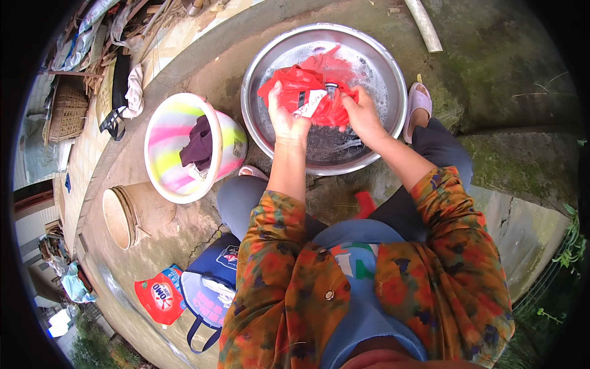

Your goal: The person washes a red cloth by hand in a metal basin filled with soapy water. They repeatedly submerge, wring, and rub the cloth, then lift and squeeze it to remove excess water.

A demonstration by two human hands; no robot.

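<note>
A wet red garment [295, 85] is held up over a round metal basin [251, 131], part of it hanging down into the soapy water [375, 87]. My left hand [288, 117] supports its left side from below, the thumb on the front. With the fingers of my right hand [364, 113] I grip bunched cloth on the right side. Between both hands a white patch [312, 103] with dark writing faces up on the fabric. Something dark lies under the water near the basin's front, its shape hard to make out.
Left of the basin, a striped plastic bucket [175, 133] lies tipped, dark purple cloth [198, 143] inside. A beige bucket [138, 217] lies on its side nearby. An OMO detergent pouch [159, 295] and a blue bag [207, 267] rest lower left. A pale pipe [424, 25] is at upper right.
</note>
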